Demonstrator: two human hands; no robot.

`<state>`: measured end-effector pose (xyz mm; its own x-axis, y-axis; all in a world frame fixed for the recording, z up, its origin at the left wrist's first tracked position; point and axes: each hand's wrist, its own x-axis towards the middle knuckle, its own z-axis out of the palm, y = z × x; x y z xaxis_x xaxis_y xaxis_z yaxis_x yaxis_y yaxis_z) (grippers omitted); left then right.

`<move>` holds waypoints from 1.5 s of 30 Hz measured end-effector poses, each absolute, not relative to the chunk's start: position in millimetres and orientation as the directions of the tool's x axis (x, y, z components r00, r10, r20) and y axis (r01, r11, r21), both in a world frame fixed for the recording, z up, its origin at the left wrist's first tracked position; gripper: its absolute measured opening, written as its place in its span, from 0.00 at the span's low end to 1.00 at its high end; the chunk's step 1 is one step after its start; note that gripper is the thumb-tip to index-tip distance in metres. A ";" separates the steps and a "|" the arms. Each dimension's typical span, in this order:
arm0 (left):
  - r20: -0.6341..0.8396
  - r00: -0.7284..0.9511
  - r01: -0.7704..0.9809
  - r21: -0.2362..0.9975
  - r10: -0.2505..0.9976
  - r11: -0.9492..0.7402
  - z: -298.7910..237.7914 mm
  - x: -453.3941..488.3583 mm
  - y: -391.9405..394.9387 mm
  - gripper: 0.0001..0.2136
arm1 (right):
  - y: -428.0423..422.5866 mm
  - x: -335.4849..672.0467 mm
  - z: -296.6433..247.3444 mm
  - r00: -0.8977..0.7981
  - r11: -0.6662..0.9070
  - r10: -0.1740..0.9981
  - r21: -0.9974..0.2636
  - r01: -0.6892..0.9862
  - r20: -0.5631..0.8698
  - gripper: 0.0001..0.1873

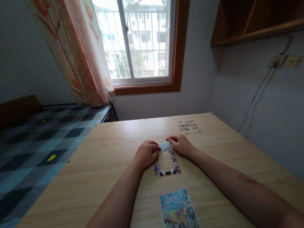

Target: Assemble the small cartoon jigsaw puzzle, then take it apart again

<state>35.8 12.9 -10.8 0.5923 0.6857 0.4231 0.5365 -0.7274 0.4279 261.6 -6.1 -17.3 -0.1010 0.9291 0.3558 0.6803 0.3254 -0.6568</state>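
Note:
A partly assembled jigsaw puzzle (177, 167) lies flat on the table, a rectangular border with bare wood in its middle. Its top strip is light blue and its bottom strip shows dark blue and cream. My left hand (147, 154) is closed at the upper left corner, fingers curled and thumb against the edge. At the upper right corner my right hand (181, 145) is closed too, its fingertips pinching along the border. Whether a loose piece is under either set of fingers is hidden. Nearer me lies a picture sheet (180, 216) with "BLUEY" printed on it.
Several loose puzzle pieces (188, 125) are grouped at the back right of the wooden table (93, 178). A bed with a checked cover (21, 142) stands on the left. Behind the table are a curtain (75, 46) and a window; a shelf (263, 31) hangs at right.

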 end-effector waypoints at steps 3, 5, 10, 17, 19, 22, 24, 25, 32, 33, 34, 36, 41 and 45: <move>0.415 0.595 0.542 0.425 0.688 -0.725 -9.1 36.4 11.5 0.12 | -2.3 268.2 -19.5 -0.108 0.327 0.933 -0.684 0.652 0.343 0.14; 0.416 0.591 0.543 0.429 0.691 -0.722 -8.3 36.4 10.8 0.12 | -3.1 269.3 -18.9 -0.158 0.355 0.927 -0.659 0.663 0.340 0.14; 0.419 0.587 0.540 0.435 0.693 -0.721 -8.8 35.7 10.8 0.12 | -13.5 262.5 -11.3 -0.296 0.462 0.882 -0.545 0.700 0.367 0.12; 0.422 0.600 0.533 0.422 0.679 -0.733 -10.8 36.6 12.6 0.12 | -24.5 253.3 -4.4 -0.357 0.481 0.868 -0.406 0.777 0.345 0.09; 0.422 0.599 0.534 0.422 0.680 -0.732 -10.7 36.6 12.4 0.12 | -24.5 251.6 -4.0 -0.347 0.466 0.876 -0.402 0.788 0.335 0.08; 0.420 0.595 0.536 0.428 0.685 -0.728 -11.0 35.8 12.2 0.12 | -22.9 249.7 -4.3 -0.335 0.450 0.887 -0.429 0.784 0.318 0.07; 0.420 0.595 0.538 0.426 0.685 -0.728 -11.7 35.2 12.7 0.12 | -22.0 248.6 -4.4 -0.328 0.441 0.893 -0.450 0.777 0.309 0.06; 0.421 0.596 0.538 0.424 0.684 -0.729 -12.1 35.0 12.9 0.12 | -22.0 248.1 -4.2 -0.324 0.437 0.895 -0.454 0.776 0.308 0.06; 0.419 0.600 0.537 0.421 0.682 -0.731 -10.6 35.2 12.3 0.12 | -29.8 242.6 5.8 -0.331 0.418 0.901 -0.349 0.839 0.282 0.07; 0.417 0.600 0.537 0.422 0.683 -0.730 -10.1 35.4 12.0 0.12 | -30.9 241.3 7.4 -0.338 0.417 0.900 -0.321 0.850 0.274 0.07; 0.417 0.600 0.537 0.424 0.683 -0.730 -9.7 35.5 11.7 0.12 | -31.8 239.9 8.6 -0.344 0.416 0.900 -0.294 0.860 0.268 0.08; 0.419 0.599 0.534 0.427 0.683 -0.730 -9.4 35.8 11.4 0.12 | -32.6 237.6 10.0 -0.346 0.412 0.900 -0.261 0.873 0.264 0.08; 0.418 0.596 0.541 0.423 0.686 -0.727 -9.9 35.9 11.1 0.12 | -29.0 239.1 7.3 -0.323 0.410 0.904 -0.354 0.840 0.280 0.06; 0.413 0.591 0.547 0.427 0.693 -0.720 -9.2 36.2 10.4 0.12 | -19.8 248.6 1.9 -0.281 0.360 0.933 -0.548 0.755 0.227 0.03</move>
